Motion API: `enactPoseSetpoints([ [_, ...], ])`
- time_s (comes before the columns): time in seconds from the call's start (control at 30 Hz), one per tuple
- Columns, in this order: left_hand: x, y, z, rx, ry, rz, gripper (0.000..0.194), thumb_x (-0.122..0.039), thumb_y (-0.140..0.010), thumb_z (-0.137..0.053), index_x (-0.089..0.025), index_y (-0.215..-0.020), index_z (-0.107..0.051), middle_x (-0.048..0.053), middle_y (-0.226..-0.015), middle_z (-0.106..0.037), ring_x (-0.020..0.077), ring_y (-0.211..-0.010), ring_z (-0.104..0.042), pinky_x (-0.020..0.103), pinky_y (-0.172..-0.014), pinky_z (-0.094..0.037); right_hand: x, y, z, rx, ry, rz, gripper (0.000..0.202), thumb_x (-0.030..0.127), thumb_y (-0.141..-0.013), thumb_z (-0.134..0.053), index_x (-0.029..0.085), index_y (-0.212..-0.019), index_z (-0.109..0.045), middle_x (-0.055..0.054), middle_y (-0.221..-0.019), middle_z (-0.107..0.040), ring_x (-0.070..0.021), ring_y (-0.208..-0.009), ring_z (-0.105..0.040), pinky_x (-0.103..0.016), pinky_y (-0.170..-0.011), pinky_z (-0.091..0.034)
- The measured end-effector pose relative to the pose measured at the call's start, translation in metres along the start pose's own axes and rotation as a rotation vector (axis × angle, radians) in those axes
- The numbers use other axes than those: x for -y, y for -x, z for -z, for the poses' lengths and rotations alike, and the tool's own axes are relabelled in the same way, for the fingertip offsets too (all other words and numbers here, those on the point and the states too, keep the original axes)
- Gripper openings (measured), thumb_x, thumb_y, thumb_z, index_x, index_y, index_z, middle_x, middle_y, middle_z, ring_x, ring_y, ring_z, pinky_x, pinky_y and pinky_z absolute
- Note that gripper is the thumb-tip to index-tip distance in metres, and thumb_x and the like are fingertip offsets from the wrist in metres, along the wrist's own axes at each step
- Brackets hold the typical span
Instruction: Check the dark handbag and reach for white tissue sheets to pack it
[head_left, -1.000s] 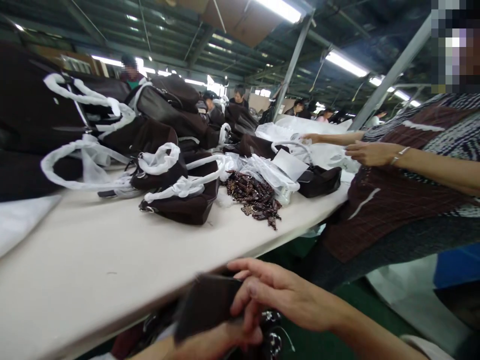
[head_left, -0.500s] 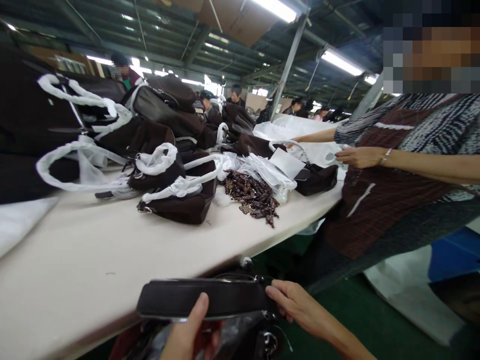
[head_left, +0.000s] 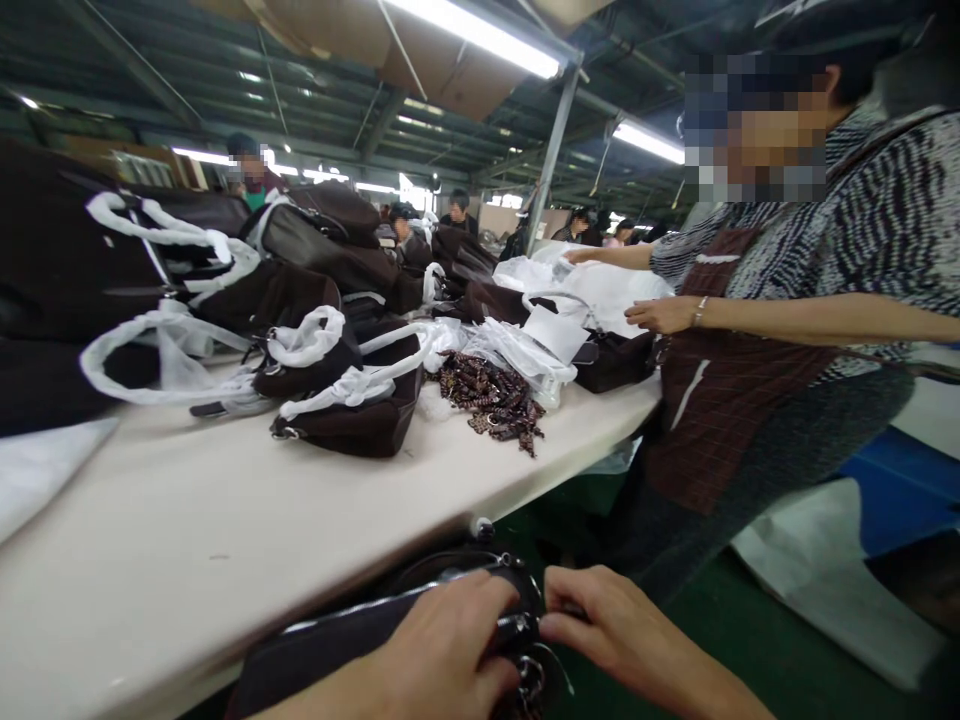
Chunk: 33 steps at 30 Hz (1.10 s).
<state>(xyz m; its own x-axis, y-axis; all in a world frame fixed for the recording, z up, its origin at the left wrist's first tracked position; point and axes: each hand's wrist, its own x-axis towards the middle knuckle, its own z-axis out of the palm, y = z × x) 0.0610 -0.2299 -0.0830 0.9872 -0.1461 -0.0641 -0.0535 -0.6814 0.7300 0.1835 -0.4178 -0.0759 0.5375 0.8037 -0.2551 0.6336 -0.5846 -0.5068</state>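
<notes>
A dark brown handbag lies against the near edge of the cream table, low in the view. My left hand rests on top of the handbag, fingers curled over its zipper end. From the right, my right hand pinches the metal hardware at the same end of the handbag. The two hands' fingertips almost touch. A curved handle shows just behind them.
Several brown handbags with white-wrapped handles pile up on the table's left and middle. A heap of patterned straps and plastic bags lies further along. A person in a brown apron stands at the right, hands over the table.
The handbag has dropped lower and turned. My left hand went from gripping its underside to lying on top. My right hand closed in on the hardware end. The view tilted slightly up.
</notes>
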Motion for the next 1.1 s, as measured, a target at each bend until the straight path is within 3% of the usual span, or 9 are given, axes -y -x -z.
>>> enactPoseSetpoints([
  [0.1,-0.007,-0.032,-0.020,-0.076,-0.008,0.005,0.022,-0.025,-0.074,-0.072,-0.021,-0.093,-0.063,0.003,-0.095,-0.065,0.0232,-0.090,-0.058,0.034,-0.081,-0.048,0.031,0.006,0.013,-0.120,0.122,0.331,0.009,0.019,-0.089,-0.059,0.023,-0.081,-0.060,0.002,-0.079,-0.068,-0.0190,-0.080,-0.062,-0.041,-0.097,-0.044],
  [0.17,-0.014,-0.036,-0.025,-0.161,0.184,-0.004,0.006,-0.024,-0.078,-0.066,-0.021,-0.081,-0.062,0.004,-0.088,-0.064,0.0226,-0.087,-0.055,0.034,-0.080,-0.047,0.045,0.007,0.021,-0.246,0.237,0.680,0.015,0.016,-0.095,-0.052,0.025,-0.088,-0.062,0.003,-0.084,-0.071,-0.0177,-0.081,-0.064,-0.052,-0.118,-0.027],
  [0.23,-0.020,-0.026,-0.019,-0.237,0.374,-0.021,0.012,-0.029,-0.086,-0.058,-0.020,-0.078,-0.060,0.005,-0.089,-0.064,0.0210,-0.089,-0.055,0.033,-0.084,-0.046,0.047,0.004,0.026,-0.463,0.201,0.780,0.020,0.021,-0.101,-0.043,0.027,-0.100,-0.062,-0.001,-0.102,-0.072,-0.0190,-0.092,-0.066,-0.049,-0.118,-0.029],
  [0.33,-0.015,-0.002,-0.003,-0.260,0.715,0.047,0.028,-0.041,-0.087,-0.057,-0.017,-0.073,-0.059,0.003,-0.082,-0.062,0.0182,-0.084,-0.054,0.030,-0.080,-0.044,0.031,-0.010,0.020,-0.613,-0.066,0.278,0.023,0.037,-0.103,-0.037,0.024,-0.102,-0.056,-0.008,-0.102,-0.068,-0.0232,-0.094,-0.066,-0.036,-0.084,-0.050],
  [0.43,0.006,0.014,0.000,-0.300,1.043,0.172,0.042,-0.053,-0.081,-0.066,-0.015,-0.065,-0.060,0.004,-0.070,-0.062,0.0175,-0.076,-0.055,0.029,-0.077,-0.043,0.012,-0.030,-0.004,-0.273,-0.078,-0.159,0.029,0.049,-0.099,-0.037,0.022,-0.103,-0.048,-0.006,-0.079,-0.065,-0.0280,-0.077,-0.065,-0.039,-0.071,-0.046],
  [0.53,0.022,0.013,-0.008,-0.327,1.265,0.181,0.045,-0.057,-0.079,-0.073,-0.015,-0.068,-0.059,0.003,-0.064,-0.062,0.0181,-0.076,-0.060,0.030,-0.080,-0.044,0.002,-0.045,-0.030,-0.113,0.014,-0.169,0.030,0.047,-0.098,-0.033,0.021,-0.102,-0.047,-0.011,-0.088,-0.067,-0.0310,-0.086,-0.067,-0.040,-0.074,-0.041],
  [0.7,0.014,0.004,-0.005,-0.369,1.572,0.164,0.042,-0.048,-0.077,-0.081,-0.017,-0.071,-0.054,-0.001,-0.063,-0.060,0.0155,-0.073,-0.063,0.029,-0.080,-0.047,-0.011,-0.042,-0.047,-0.215,-0.201,-0.042,0.042,0.047,-0.095,-0.033,0.018,-0.121,-0.051,0.000,-0.072,-0.058,-0.0237,-0.070,-0.061,-0.035,-0.067,-0.039],
  [0.9,0.011,0.003,0.014,-0.406,1.678,0.197,0.044,-0.041,-0.065,-0.090,-0.016,-0.067,-0.054,-0.003,-0.062,-0.058,0.0129,-0.066,-0.059,0.030,-0.080,-0.051,-0.022,-0.027,-0.060,-0.241,-0.954,-0.143,0.045,0.059,-0.079,-0.069,0.018,-0.098,-0.066,0.006,-0.059,-0.048,-0.0095,-0.050,-0.042,-0.020,-0.046,-0.031],
  [1.1,0.017,0.039,0.033,-0.303,1.613,0.436,0.052,-0.049,-0.050,-0.094,-0.017,-0.067,-0.057,-0.009,-0.050,-0.042,0.0076,-0.048,-0.040,0.026,-0.056,-0.047,-0.069,-0.042,-0.047,-0.440,-1.684,-0.314,0.047,0.018,-0.053,-0.092,0.021,-0.085,-0.057,0.014,-0.056,-0.040,0.0008,-0.037,-0.024,-0.007,-0.034,-0.017],
])
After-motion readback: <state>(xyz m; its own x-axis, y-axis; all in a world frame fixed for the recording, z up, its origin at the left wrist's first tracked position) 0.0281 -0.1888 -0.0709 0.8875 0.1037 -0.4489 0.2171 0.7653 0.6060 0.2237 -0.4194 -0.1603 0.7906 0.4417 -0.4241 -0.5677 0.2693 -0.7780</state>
